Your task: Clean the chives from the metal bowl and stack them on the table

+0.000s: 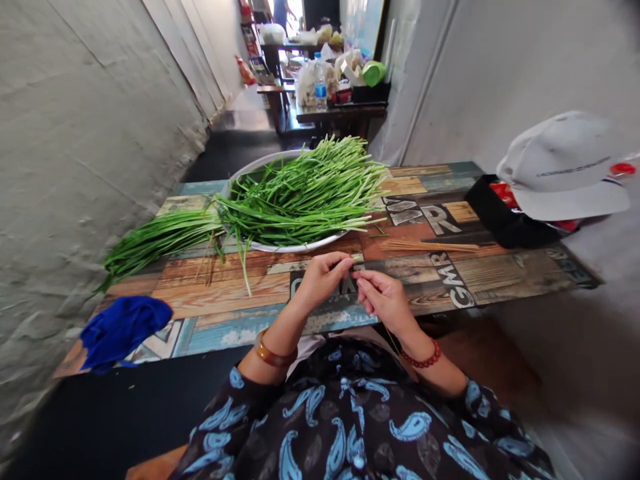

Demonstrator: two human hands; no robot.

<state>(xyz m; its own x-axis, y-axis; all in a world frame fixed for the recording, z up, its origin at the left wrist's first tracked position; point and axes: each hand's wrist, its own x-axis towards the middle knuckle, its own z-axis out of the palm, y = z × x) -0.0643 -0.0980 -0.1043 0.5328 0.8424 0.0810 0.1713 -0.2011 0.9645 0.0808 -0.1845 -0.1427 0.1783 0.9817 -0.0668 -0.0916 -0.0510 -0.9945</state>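
Note:
My left hand [324, 279] is closed in a pinch at the table's front middle. Pale green chive ends [357, 258] stick out past its thumb and fingers. Right beside it, fingertips nearly touching, my right hand [384, 298] is closed on a thin bamboo skewer [391, 339], whose length runs back below the palm toward the wrist. The point of the skewer is hidden between the hands. Beyond them a large metal basin [280, 247] is heaped with long green garlic chives [300, 193]. More thin skewers [430, 246] lie in a loose pile to the right.
Another bunch of chives [163, 237] lies left of the basin on the patterned wooden table [200, 283]. A blue cloth [125, 327] rests at the front left corner. At the right, a white cap [565, 163] sits on a black box [493, 213]. Walls flank both sides.

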